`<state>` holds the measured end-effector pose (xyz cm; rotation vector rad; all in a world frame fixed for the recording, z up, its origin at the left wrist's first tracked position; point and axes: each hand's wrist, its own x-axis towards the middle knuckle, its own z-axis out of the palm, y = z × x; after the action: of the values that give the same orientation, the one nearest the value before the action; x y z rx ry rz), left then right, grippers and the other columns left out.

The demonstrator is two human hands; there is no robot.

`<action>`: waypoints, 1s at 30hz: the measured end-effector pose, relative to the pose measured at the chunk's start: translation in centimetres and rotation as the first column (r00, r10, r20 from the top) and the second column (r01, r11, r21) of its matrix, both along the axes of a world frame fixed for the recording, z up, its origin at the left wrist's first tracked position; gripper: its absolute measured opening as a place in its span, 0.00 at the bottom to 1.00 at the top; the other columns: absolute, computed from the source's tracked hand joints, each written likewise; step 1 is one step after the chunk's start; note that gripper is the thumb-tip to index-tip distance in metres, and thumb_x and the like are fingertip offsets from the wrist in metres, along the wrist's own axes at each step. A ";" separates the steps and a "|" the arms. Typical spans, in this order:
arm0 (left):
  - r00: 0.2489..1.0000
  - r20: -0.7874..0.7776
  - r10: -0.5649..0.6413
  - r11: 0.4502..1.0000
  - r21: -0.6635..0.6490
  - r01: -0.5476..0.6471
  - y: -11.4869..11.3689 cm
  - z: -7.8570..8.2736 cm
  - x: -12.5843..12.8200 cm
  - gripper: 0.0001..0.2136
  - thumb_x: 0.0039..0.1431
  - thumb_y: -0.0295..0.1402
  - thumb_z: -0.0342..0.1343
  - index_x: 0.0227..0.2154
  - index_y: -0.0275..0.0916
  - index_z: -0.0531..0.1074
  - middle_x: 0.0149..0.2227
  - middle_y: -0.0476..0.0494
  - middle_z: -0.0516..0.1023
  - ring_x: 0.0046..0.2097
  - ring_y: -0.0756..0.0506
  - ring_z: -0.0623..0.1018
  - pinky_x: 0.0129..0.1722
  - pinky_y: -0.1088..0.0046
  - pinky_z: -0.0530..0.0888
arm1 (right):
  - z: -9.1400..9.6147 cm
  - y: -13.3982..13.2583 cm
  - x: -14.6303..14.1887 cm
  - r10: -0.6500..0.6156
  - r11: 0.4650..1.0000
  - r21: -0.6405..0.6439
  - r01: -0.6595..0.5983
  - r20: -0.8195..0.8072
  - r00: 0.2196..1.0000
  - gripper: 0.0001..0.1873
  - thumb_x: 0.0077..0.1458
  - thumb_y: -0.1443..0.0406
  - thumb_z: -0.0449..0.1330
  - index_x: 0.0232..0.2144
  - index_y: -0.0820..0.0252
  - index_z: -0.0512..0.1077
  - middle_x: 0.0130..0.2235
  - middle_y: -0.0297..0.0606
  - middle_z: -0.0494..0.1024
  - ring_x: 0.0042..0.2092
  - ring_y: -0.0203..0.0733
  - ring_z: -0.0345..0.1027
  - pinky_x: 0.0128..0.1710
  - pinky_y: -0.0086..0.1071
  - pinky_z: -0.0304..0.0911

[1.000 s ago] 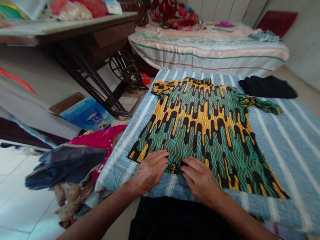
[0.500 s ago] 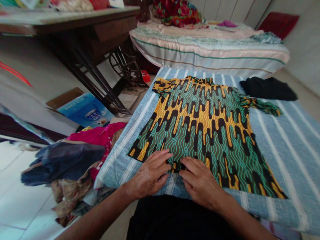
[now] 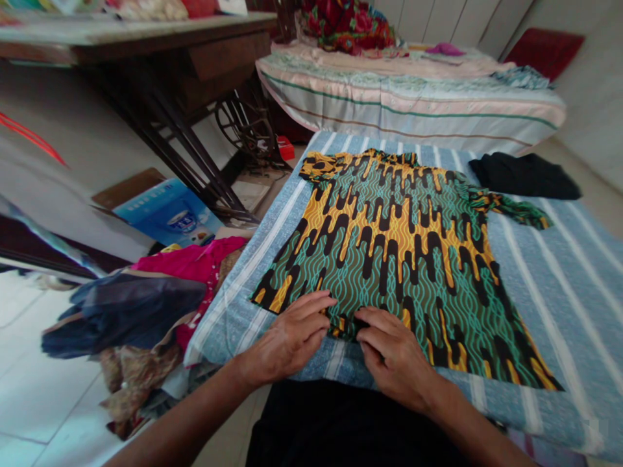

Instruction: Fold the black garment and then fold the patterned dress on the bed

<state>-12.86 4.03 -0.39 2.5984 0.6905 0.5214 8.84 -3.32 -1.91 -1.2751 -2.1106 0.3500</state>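
A patterned shirt (image 3: 389, 240) in green, yellow and black lies spread out, its collar at the far end and its short sleeves out to the sides. Both my hands are at its near hem, a small gap apart. My left hand (image 3: 294, 334) grips the hem left of centre, the fingers fairly straight over the cloth. With fingers curled, my right hand (image 3: 394, 353) pinches the same edge just to the right. Between them the hem is slightly bunched. The fingertips are partly hidden in the fabric.
The shirt lies on a bed with a blue striped sheet (image 3: 535, 285). A folded black garment (image 3: 525, 175) rests at its far right. Piled clothes (image 3: 141, 305), a blue box (image 3: 170, 214) and a treadle sewing table (image 3: 195, 48) are at left. Another covered bed (image 3: 403, 97) stands behind.
My right hand has shifted very slightly right along the hem, and the cloth between my hands is a little more bunched. The shirt otherwise lies as before.
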 end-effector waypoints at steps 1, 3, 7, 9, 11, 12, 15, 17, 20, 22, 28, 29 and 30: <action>1.000 -0.005 -0.013 1.000 -0.010 0.013 0.0 0.2 -0.1 0.08 0.58 0.23 0.46 0.31 0.37 0.70 0.52 0.39 0.71 0.60 0.43 0.63 0.58 0.61 0.64 | 0.0 -0.1 0.0 0.011 1.000 -0.005 -0.011 -0.003 1.000 0.11 0.52 0.75 0.52 0.31 0.60 0.72 0.45 0.43 0.74 0.51 0.45 0.65 0.50 0.43 0.65; 0.999 -0.020 -0.046 0.999 -0.009 0.046 0.0 0.4 -0.3 0.07 0.57 0.23 0.48 0.30 0.37 0.70 0.53 0.38 0.70 0.60 0.42 0.63 0.59 0.60 0.63 | 0.1 -0.3 0.0 0.024 1.000 -0.001 -0.024 0.034 0.999 0.11 0.52 0.75 0.52 0.32 0.60 0.73 0.47 0.44 0.73 0.53 0.47 0.64 0.51 0.45 0.64; 0.999 -0.003 -0.033 0.999 -0.016 0.033 -0.2 0.1 -0.6 0.07 0.57 0.23 0.49 0.34 0.37 0.70 0.54 0.39 0.70 0.59 0.43 0.64 0.59 0.59 0.63 | 0.2 -0.7 0.0 0.025 1.000 0.017 -0.026 0.046 0.999 0.09 0.54 0.73 0.53 0.34 0.60 0.73 0.48 0.45 0.72 0.54 0.49 0.62 0.52 0.47 0.63; 1.000 0.021 0.002 1.000 -0.028 -0.001 -0.3 0.0 -0.7 0.07 0.57 0.24 0.49 0.36 0.37 0.69 0.52 0.39 0.72 0.58 0.44 0.66 0.58 0.61 0.65 | 0.3 -0.7 0.1 0.017 0.999 0.034 -0.017 -0.009 1.000 0.08 0.55 0.72 0.54 0.34 0.60 0.72 0.46 0.45 0.73 0.53 0.47 0.64 0.52 0.45 0.64; 0.999 0.029 0.032 0.999 -0.010 -0.032 -0.3 -0.1 -0.7 0.07 0.58 0.24 0.49 0.37 0.37 0.69 0.50 0.38 0.73 0.58 0.44 0.66 0.57 0.62 0.66 | 0.4 -0.7 0.1 -0.006 0.997 0.073 0.009 -0.041 0.999 0.08 0.55 0.72 0.53 0.34 0.61 0.72 0.45 0.45 0.74 0.51 0.46 0.65 0.51 0.44 0.65; 0.999 0.028 0.043 0.999 0.011 -0.043 -0.2 -0.1 -0.7 0.07 0.58 0.24 0.49 0.38 0.36 0.69 0.50 0.38 0.73 0.58 0.44 0.66 0.57 0.62 0.66 | 0.4 -0.6 0.1 -0.021 0.995 0.093 0.024 -0.035 0.999 0.08 0.55 0.72 0.53 0.34 0.62 0.72 0.45 0.45 0.74 0.51 0.46 0.65 0.51 0.44 0.65; 0.999 0.007 0.048 0.994 0.096 -0.048 -0.1 -0.2 -0.6 0.08 0.59 0.23 0.48 0.38 0.35 0.70 0.49 0.37 0.73 0.58 0.43 0.66 0.58 0.61 0.66 | 0.1 -0.5 0.0 -0.078 0.990 0.121 0.070 0.063 0.995 0.09 0.55 0.73 0.53 0.34 0.63 0.73 0.45 0.47 0.74 0.52 0.49 0.64 0.51 0.46 0.64; 0.999 -0.015 0.043 0.990 0.133 -0.040 0.0 -0.3 -0.6 0.08 0.60 0.24 0.48 0.37 0.35 0.71 0.49 0.37 0.73 0.58 0.43 0.66 0.58 0.61 0.66 | -0.2 -0.4 -0.2 -0.103 0.989 0.118 0.087 0.136 0.985 0.09 0.55 0.73 0.53 0.34 0.63 0.73 0.46 0.48 0.74 0.53 0.51 0.64 0.51 0.47 0.63; 0.999 -0.037 0.037 0.989 0.146 -0.031 0.0 -0.4 -0.5 0.09 0.61 0.23 0.46 0.35 0.35 0.71 0.48 0.38 0.74 0.58 0.43 0.66 0.57 0.62 0.67 | -0.6 -0.4 -0.3 -0.104 0.990 0.111 0.086 0.177 0.979 0.10 0.54 0.74 0.52 0.33 0.62 0.73 0.46 0.48 0.74 0.53 0.51 0.64 0.52 0.48 0.63; 0.999 -0.029 0.038 0.988 0.150 -0.033 -0.1 -0.5 -0.5 0.09 0.61 0.23 0.45 0.34 0.35 0.71 0.48 0.37 0.74 0.58 0.43 0.67 0.57 0.62 0.67 | -0.8 -0.4 -0.3 -0.101 0.991 0.108 0.083 0.177 0.979 0.11 0.54 0.75 0.52 0.33 0.62 0.73 0.46 0.48 0.74 0.53 0.51 0.64 0.52 0.48 0.63; 0.999 0.004 0.038 0.995 0.094 -0.038 0.0 -0.7 -0.8 0.09 0.60 0.23 0.46 0.35 0.35 0.71 0.50 0.38 0.73 0.58 0.43 0.66 0.58 0.61 0.66 | -0.8 -0.3 0.0 -0.093 0.991 0.112 0.076 0.158 0.983 0.12 0.55 0.74 0.49 0.33 0.61 0.72 0.46 0.48 0.74 0.53 0.49 0.64 0.51 0.47 0.64; 0.999 0.002 0.032 0.996 0.083 -0.032 0.0 -0.7 -0.8 0.09 0.60 0.23 0.46 0.35 0.36 0.71 0.50 0.38 0.72 0.58 0.43 0.66 0.58 0.61 0.66 | -0.7 -0.3 0.0 -0.091 0.991 0.108 0.075 0.159 0.983 0.12 0.55 0.74 0.49 0.33 0.61 0.72 0.46 0.48 0.74 0.53 0.49 0.64 0.51 0.48 0.64; 1.000 0.001 0.030 0.997 0.078 -0.030 0.0 -0.6 -0.9 0.09 0.60 0.23 0.46 0.36 0.35 0.71 0.51 0.37 0.72 0.58 0.43 0.65 0.58 0.61 0.66 | -0.6 -0.4 -0.1 -0.087 0.992 0.103 0.071 0.158 0.984 0.12 0.55 0.74 0.49 0.33 0.61 0.72 0.46 0.48 0.74 0.53 0.49 0.64 0.51 0.48 0.63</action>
<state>-13.71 4.03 -0.96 2.6637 0.7242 0.5678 8.79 -3.70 -2.54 -1.3653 -2.1756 0.1108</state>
